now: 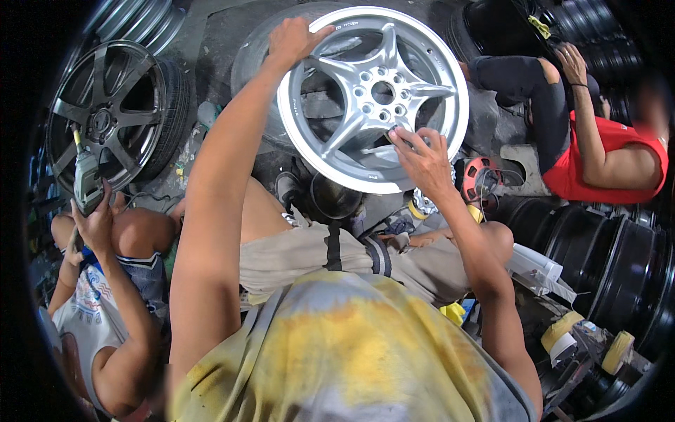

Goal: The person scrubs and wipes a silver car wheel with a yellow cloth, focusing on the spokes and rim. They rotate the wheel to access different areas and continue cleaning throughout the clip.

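A silver alloy wheel rim (430,91) with five spokes stands tilted in front of me, against a dark tyre (247,74). My left hand (292,42) grips its upper left edge, the thumb lying over the lip and the other fingers partly hidden behind. At the lower spoke, my right hand (425,160) has its thumb and index finger pinched together close to the metal. Whatever small dark thing may sit between those fingertips is too small to name.
At left, a person holds a grey power tool (88,179) against a dark wheel (105,116). Another person in a red top (598,162) sits at right. Black rims (590,253) are stacked at right, near a red cable reel (481,177). A dark bucket (336,197) stands below the silver rim.
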A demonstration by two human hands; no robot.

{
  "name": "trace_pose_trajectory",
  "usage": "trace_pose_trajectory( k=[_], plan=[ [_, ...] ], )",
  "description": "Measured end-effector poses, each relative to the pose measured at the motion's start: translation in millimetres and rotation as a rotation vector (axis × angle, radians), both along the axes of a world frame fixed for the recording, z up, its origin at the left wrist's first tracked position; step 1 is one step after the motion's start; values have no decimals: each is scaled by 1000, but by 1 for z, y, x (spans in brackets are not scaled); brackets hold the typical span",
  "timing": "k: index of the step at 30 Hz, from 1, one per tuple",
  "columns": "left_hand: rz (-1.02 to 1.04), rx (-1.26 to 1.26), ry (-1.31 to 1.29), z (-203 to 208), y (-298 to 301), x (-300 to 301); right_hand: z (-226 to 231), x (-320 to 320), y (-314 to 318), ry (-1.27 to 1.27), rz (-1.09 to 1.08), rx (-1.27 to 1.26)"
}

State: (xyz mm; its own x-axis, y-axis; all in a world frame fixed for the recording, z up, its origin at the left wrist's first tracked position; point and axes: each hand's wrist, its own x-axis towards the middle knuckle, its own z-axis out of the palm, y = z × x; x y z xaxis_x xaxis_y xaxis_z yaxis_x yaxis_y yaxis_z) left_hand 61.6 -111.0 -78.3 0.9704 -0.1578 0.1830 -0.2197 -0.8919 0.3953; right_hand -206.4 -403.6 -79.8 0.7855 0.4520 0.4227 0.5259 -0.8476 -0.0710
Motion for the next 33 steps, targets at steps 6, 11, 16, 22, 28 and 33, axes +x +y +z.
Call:
trace_pose_trajectory(
  k=[6, 11, 16, 22, 28, 33],
  plan=[
    [-1, 34, 36, 9, 2, 0, 3, 20, 25, 6, 144, -28],
    [19, 31, -13, 8, 1, -1, 2, 8, -16, -59, 104, -145],
    [23, 19, 17, 7, 2, -2, -6, 14, 41, 23, 25, 169],
    [21, 41, 53, 15, -2, -5, 0, 17, 25, -6, -93, 198],
    [19, 25, 36, 13, 1, -8, -5, 9, 97, 39, -263, 568],
    [12, 5, 58, 19, -2, -11, -3, 18, 88, 0, -322, 433]
  ],
)
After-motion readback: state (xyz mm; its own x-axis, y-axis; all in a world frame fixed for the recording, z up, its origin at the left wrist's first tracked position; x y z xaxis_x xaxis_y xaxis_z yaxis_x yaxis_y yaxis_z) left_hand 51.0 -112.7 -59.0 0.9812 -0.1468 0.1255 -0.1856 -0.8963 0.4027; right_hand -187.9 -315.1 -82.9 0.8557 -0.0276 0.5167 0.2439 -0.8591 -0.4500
